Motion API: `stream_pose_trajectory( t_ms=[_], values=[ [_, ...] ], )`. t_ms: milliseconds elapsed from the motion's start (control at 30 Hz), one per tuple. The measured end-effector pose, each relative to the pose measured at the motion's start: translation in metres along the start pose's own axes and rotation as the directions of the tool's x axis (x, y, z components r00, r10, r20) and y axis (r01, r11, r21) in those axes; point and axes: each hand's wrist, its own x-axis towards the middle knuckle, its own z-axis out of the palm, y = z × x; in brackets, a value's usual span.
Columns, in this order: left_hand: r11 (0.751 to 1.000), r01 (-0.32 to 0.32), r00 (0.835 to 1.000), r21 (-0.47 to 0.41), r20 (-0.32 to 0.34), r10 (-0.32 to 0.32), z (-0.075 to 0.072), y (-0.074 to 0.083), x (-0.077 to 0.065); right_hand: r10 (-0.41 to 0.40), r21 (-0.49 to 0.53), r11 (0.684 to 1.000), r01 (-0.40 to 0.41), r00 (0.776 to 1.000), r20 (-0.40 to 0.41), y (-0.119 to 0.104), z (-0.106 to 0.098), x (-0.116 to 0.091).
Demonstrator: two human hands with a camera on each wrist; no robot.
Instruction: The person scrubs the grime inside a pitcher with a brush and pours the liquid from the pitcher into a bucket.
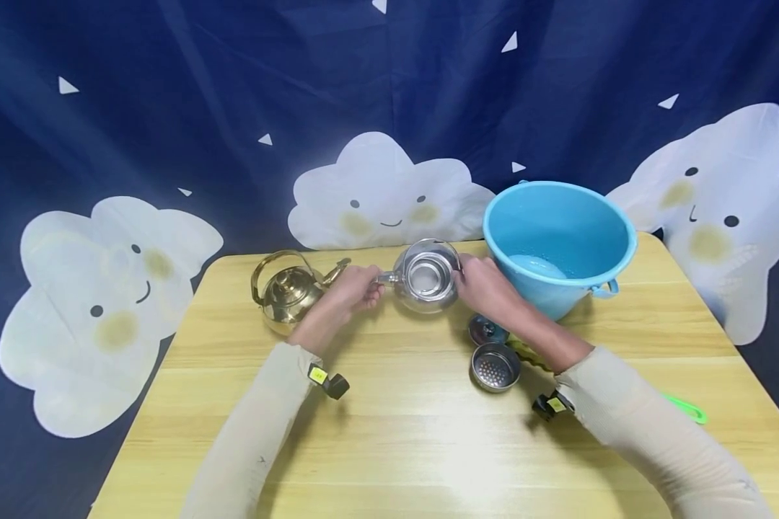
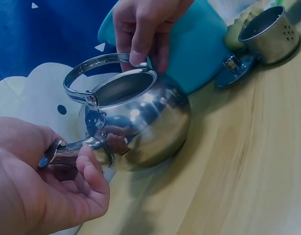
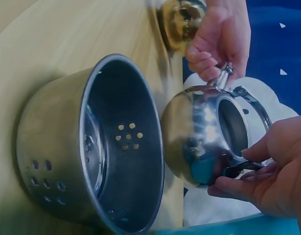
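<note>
The left hand (image 1: 358, 290) is gripping the spout (image 2: 74, 155) of the silver kettle (image 1: 423, 305), its fingers curling round the metal near the tip. The right hand (image 1: 483, 282) is pinching the handle (image 2: 73, 82) at the end farther from the spout, with thumb and fingertips closing on the bar. Between them the kettle is sitting at the back of the table (image 1: 376, 432), its uncovered mouth facing up; whether the base is bearing on the wood or hanging just above it, I cannot tell.

Just beside the left hand, the gold kettle (image 1: 292, 292) is standing partly behind the forearm. Next to the right hand, the blue bucket (image 1: 558, 223) is standing upright, holding some clear liquid. Nearer the person, the strainer (image 1: 495, 367) is resting mouth up, with the lid (image 1: 485, 331) lying just beyond it. A ridged, yellow-green thing (image 1: 529, 355) is peeping from under the right forearm, and a bright green strip (image 1: 688, 409) is showing past the sleeve.

The step in hand seems to be steadying or positioning the kettle with both hands. The next move is probably calling for even support from both grips, since the spout and handle are offering only narrow holds and the round body could tip.
</note>
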Motion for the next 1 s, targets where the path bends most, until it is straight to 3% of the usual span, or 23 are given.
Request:
stream_pose_trajectory(
  t_ms=[400,700,1000],
  values=[
    [1.000,-0.008,1.000,-0.019,-0.028,0.007,0.002,-0.001,0.011,-0.044,-0.050,0.998,0.039,0.994,-0.103,0.008,0.016,0.001],
    [0.995,-0.010,0.996,-0.095,-0.089,0.001,0.009,-0.003,0.019,-0.004,-0.069,0.998,-0.001,0.997,-0.073,0.006,0.016,0.006],
    [0.975,-0.002,0.997,-0.221,-0.081,-0.016,0.009,-0.007,0.025,0.030,-0.032,0.999,-0.033,0.996,-0.081,0.005,0.019,0.014]
  ],
)
